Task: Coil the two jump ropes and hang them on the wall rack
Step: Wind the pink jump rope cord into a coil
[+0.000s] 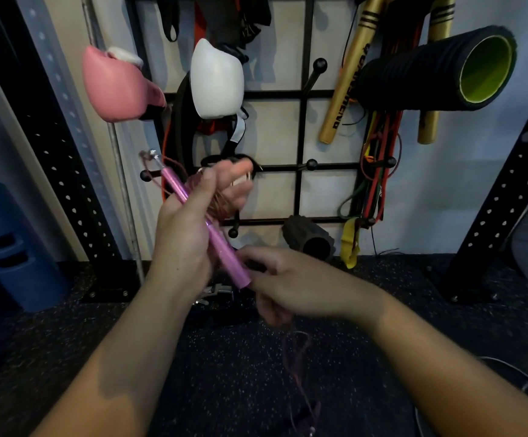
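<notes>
Left hand (190,225) grips pink metallic jump-rope handle (207,228) as coiling core; right hand (291,285) pinches thin reddish cord (297,357), feeding slack.

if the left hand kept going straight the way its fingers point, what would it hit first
Probably the black wall rack. The left hand, holding the pink handle and coiled rope, points up and right toward the rack's horizontal bar and a peg. Depth is unclear.

Gold stick (344,89), hung on wall rack (300,127): black lettering along shaft, upside down, only partly legible, roughly "BUSHENKING"; exact reading uncertain. No other readable text.
</notes>
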`<state>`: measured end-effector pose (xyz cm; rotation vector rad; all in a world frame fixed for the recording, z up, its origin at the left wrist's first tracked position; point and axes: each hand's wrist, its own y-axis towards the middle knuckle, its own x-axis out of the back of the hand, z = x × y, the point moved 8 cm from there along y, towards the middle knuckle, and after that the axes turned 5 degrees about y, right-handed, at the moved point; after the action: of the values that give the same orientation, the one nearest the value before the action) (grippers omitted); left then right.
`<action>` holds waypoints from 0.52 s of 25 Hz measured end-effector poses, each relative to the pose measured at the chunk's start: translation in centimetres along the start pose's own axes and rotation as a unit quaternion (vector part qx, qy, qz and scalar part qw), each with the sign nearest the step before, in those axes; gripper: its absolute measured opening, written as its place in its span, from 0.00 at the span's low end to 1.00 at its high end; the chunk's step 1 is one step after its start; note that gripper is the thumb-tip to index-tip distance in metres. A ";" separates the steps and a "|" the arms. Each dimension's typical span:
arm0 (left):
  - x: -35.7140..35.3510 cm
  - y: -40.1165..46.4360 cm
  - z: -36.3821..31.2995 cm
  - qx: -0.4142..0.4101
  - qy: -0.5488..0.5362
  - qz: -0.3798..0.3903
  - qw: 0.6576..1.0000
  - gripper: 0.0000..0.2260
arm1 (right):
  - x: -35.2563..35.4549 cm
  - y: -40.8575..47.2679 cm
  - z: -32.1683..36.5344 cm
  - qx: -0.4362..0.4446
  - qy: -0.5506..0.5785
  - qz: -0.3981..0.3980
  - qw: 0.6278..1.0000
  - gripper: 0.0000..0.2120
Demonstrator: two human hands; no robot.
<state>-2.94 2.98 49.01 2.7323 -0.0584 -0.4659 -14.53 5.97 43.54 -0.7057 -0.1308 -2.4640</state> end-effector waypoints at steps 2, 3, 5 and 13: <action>0.4 -0.2 0.5 -0.009 0.326 0.039 0.944 0.14 | 1.5 -0.6 0.6 -0.008 -0.034 0.017 0.999 0.11; 0.1 -0.4 1.0 0.004 0.418 0.081 0.905 0.14 | 2.8 -0.9 1.0 -0.008 -0.062 0.011 0.998 0.10; -1.0 -1.2 2.2 0.046 0.462 0.168 0.870 0.15 | 5.5 -1.6 1.8 0.010 -0.121 -0.039 0.992 0.07; -2.2 -1.9 0.9 0.088 0.339 0.234 0.907 0.17 | 8.7 -2.4 2.9 0.129 -0.067 -0.175 0.974 0.05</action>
<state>-5.32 4.68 48.20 2.7526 -0.5752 0.6504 -20.63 4.31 50.62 -0.7860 -0.6671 -2.6566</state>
